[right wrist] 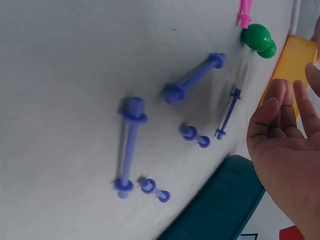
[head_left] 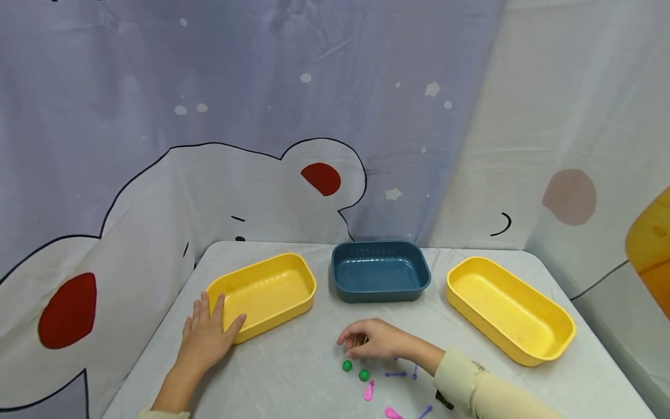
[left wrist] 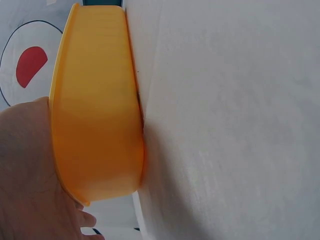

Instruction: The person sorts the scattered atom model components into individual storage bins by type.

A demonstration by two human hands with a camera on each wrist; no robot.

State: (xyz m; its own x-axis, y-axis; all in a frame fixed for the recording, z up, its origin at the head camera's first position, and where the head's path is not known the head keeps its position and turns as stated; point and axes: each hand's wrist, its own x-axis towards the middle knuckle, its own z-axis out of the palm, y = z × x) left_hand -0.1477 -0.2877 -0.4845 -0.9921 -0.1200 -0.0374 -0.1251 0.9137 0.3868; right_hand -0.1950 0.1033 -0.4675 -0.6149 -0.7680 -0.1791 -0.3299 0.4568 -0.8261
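My left hand (head_left: 205, 342) rests on the left end of a yellow tray (head_left: 277, 320), fingers spread over its rim. The left wrist view shows the hand against that rim of the tray (left wrist: 97, 110), with the far fingertips partly hidden. Over the table, my right hand (head_left: 378, 340) hovers just behind two green balls (head_left: 363, 375), its fingers loosely bent. No object shows between those fingers in the right wrist view, where the hand (right wrist: 287, 135) is beside several purple rods (right wrist: 130, 145) with flanged ends. Pink club-shaped pieces (head_left: 369, 390) lie nearer the front.
A dark blue tray (head_left: 381, 295) stands at the back middle of the white table (head_left: 282, 372). Another yellow tray (head_left: 502, 334) sits at the right, angled. Behind the table hangs a printed curtain (head_left: 251, 75). The right sleeve (head_left: 471, 384) covers part of the rods' area.
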